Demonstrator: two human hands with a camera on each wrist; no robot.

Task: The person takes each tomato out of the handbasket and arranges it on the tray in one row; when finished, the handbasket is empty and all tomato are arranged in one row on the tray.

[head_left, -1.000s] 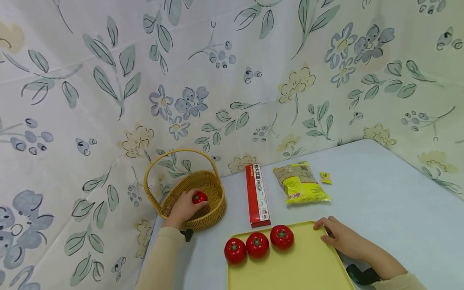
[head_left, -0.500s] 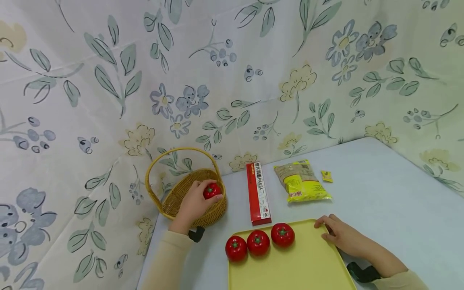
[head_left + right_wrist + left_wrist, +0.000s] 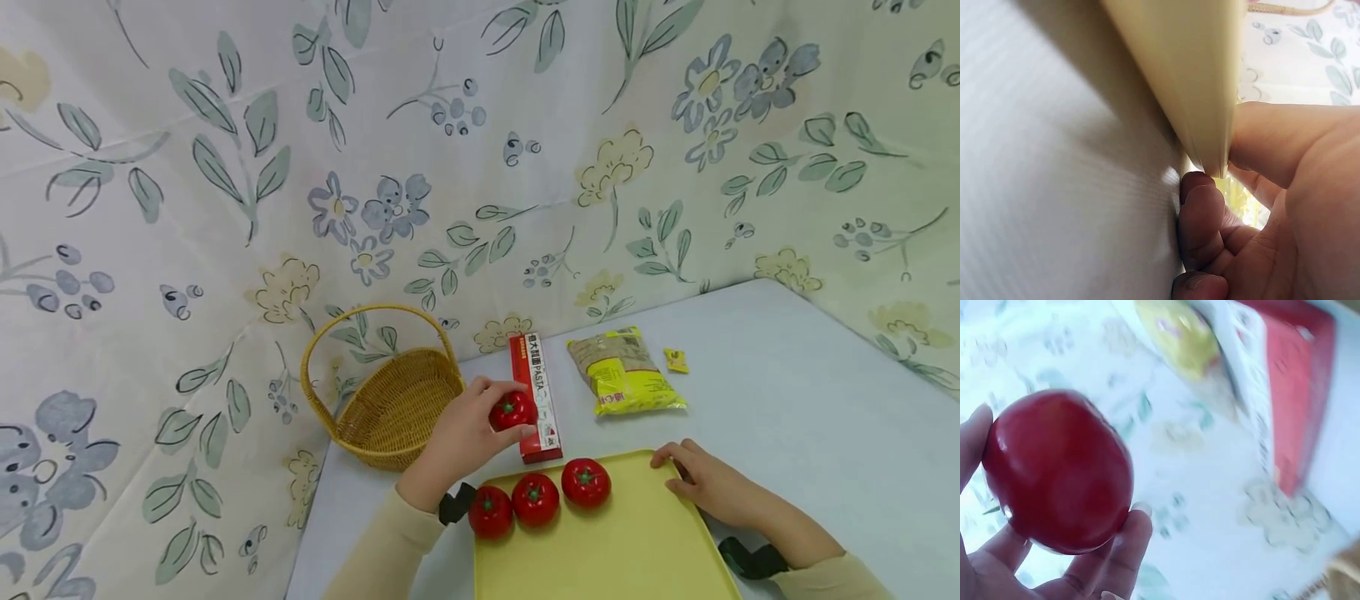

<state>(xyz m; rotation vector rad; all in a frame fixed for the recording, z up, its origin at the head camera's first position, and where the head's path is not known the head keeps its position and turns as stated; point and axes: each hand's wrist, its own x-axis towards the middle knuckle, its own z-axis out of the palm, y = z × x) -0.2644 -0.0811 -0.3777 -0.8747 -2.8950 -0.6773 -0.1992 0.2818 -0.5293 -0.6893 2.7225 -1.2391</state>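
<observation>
At the far left the wicker basket (image 3: 395, 406) now sits empty: a second ago my left hand (image 3: 459, 439) was down inside it, and it has since lifted out and travelled right. My fingers (image 3: 1107, 562) are curled round the red tomato (image 3: 512, 410), which hangs in the air over the near end of the red pasta box (image 3: 537, 397), just above the tray's far edge. So the tomato is out of the basket and almost at the row, I'd judge. Below it, 3 tomatoes (image 3: 536, 500) already lie side by side on the yellow tray (image 3: 630, 550). Behind them are the yellow packet (image 3: 625, 372) and a small sachet (image 3: 676, 360). On the right, my right hand (image 3: 710, 485) hasn't shifted; thumb and fingers pinch the tray's corner against the pale table (image 3: 810, 400).
</observation>
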